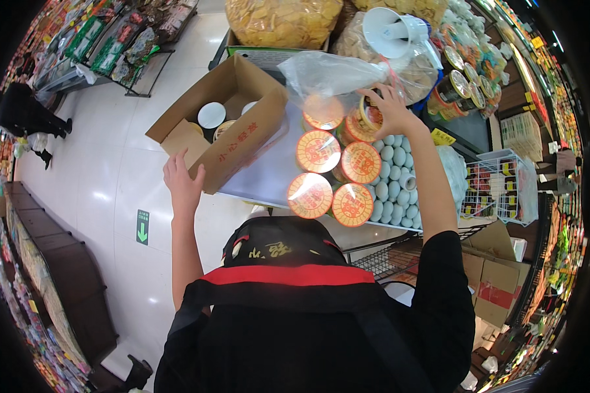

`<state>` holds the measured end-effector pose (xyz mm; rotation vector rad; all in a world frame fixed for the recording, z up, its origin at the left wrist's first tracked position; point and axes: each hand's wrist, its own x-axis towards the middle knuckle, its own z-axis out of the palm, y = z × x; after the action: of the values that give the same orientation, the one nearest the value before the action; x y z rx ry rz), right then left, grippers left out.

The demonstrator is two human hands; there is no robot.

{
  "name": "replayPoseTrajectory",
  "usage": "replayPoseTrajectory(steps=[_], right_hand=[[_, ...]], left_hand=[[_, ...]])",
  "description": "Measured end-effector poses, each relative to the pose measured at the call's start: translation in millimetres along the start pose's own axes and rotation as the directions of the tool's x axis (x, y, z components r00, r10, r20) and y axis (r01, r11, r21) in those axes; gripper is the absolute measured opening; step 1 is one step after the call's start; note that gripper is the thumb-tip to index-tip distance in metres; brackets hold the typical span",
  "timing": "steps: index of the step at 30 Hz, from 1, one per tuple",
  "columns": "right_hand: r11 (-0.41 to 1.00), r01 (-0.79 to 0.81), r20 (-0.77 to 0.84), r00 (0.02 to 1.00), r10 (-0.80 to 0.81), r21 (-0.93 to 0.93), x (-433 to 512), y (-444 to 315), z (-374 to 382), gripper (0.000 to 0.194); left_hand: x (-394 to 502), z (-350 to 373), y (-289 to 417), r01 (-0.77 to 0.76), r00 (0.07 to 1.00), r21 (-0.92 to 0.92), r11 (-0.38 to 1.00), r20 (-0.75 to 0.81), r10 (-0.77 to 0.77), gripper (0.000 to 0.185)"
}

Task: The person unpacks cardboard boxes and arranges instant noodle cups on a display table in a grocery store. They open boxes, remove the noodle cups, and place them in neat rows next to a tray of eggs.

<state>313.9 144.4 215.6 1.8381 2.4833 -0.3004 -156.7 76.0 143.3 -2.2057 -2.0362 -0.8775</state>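
Observation:
My right hand is curled over a round tub tilted among other tubs, its fingers around the lid's edge. Several tubs with orange patterned lids stand in two rows on a pale table top. Left of them an open cardboard box holds several round containers, some with white lids. My left hand is at the box's near left corner, fingers spread, and holds nothing; contact with the cardboard cannot be told. A clear plastic bag partly covers the far tubs.
Pale blue-green eggs lie right of the tubs. Behind are large bags of yellow snacks and a white megaphone. A white wire basket and cartons are on the right. A person stands far left.

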Motion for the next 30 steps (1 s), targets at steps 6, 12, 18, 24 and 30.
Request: replayPoseTrajectory(steps=[6,12,18,24,30], right_hand=[[0.998,-0.066,0.052,0.996,0.067,-0.019,-11,4,-8,0.107],[0.996,-0.084,0.011,0.996,0.083,0.038,4,12,5,0.099],[0.982,-0.174,0.012,0.984,0.176,-0.078,20,7,10,0.102],[0.944,-0.205,-0.092,0.978,0.187,-0.258,6,-60,-29,0.080],[0.877,0.362,-0.238,0.925,-0.296,0.315,97,-184,-3,0.042]], left_hand=[[7,2,-5,0.118,0.900,-0.169,0.978,0.434,-0.034,0.046],[8,6,5,0.080,0.885,-0.113,0.990,0.466,-0.018,0.042],[-7,-11,26,0.091,0.764,-0.106,0.990,0.645,-0.001,0.032],[-41,4,41,-0.068,0.832,-0.145,0.987,0.537,0.136,0.043],[-60,15,40,-0.060,0.824,-0.298,0.953,0.524,0.216,0.059]])
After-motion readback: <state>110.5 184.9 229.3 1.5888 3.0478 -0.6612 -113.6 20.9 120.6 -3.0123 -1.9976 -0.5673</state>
